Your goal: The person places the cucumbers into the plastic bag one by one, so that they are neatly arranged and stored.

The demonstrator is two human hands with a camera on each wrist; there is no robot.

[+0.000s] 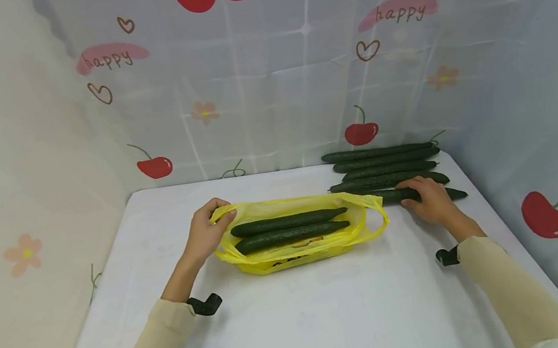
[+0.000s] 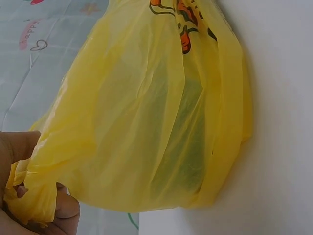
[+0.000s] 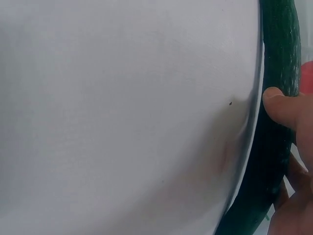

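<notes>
My left hand [image 1: 210, 228] grips the left handle of a yellow plastic bag [image 1: 273, 265], whose mouth gapes upward. Inside the bag two dark green cucumbers [image 1: 289, 222] lie side by side; in the left wrist view they show only as a green shade through the film. At the right, my right hand [image 1: 429, 200] holds the nearest cucumber [image 1: 392, 196] of a row. Its thumb [image 3: 281, 105] lies along one side of that cucumber in the right wrist view, with fingers round the other side.
Several more cucumbers [image 1: 388, 159] lie in a row at the table's back right corner. The white table [image 1: 316, 323] meets a printed curtain [image 1: 262, 77] behind. The bag's right handle [image 1: 379, 218] loops out toward the held cucumber.
</notes>
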